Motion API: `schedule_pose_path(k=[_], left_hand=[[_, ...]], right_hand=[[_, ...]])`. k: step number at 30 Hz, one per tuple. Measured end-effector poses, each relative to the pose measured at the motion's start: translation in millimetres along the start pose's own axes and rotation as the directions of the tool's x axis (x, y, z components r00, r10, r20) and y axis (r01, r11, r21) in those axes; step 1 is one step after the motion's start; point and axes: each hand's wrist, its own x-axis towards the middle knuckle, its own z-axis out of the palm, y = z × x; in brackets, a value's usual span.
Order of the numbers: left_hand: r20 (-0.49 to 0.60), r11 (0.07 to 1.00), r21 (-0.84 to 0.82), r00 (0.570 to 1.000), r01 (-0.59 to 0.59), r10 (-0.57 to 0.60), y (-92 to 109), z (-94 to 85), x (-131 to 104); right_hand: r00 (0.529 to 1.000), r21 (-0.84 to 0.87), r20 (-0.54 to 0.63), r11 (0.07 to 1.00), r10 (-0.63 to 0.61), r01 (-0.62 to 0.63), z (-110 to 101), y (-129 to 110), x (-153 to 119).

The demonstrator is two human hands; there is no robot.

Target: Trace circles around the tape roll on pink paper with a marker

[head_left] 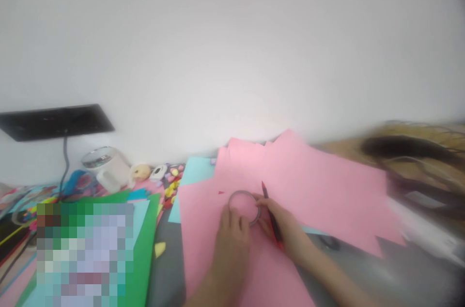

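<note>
A thin grey ring (242,191) lies on a sheet of pink paper (203,229) in front of me. My left hand (233,232) grips the ring's near left edge with bent fingers. My right hand (285,222) has its thumb and fingertips at the ring's right edge. A red and black pen (271,215) is held in the same right hand, its red end pointing up and away from the ring. Left of the ring, a tiny red piece (221,192) shows on the pink paper. The picture is somewhat blurred.
More pink sheets (327,191) overlap on the right, with light blue paper (198,169) behind. Green paper (147,249) lies left, near a white mug (112,166) and several small colourful pieces (172,188). A dark curved object (407,145) sits far right. The wall (232,55) rises behind.
</note>
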Motion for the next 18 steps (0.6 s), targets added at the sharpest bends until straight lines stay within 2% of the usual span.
schedule_pose_path(k=[4,8,13,18], left_hand=[[0.067,0.999,0.048,0.998,0.001,-0.004,0,-3.4,1],[0.103,0.998,-0.042,0.994,0.046,-0.041,-4,-4.9,6],[0.066,0.981,-0.19,0.998,0.028,-0.016,-13,3.9,20],[0.171,0.988,-0.154,0.985,0.024,0.003,-17,11.2,26]], right_hand=[[0.999,0.009,-0.013,0.999,-0.045,0.045,-2,-3,-1],[0.999,0.003,-0.012,0.999,-0.047,0.047,-5,-6,-1],[0.998,0.015,-0.01,0.998,-0.06,0.06,-7,-7,1],[0.998,0.025,-0.034,0.998,-0.053,0.054,-6,-5,1]])
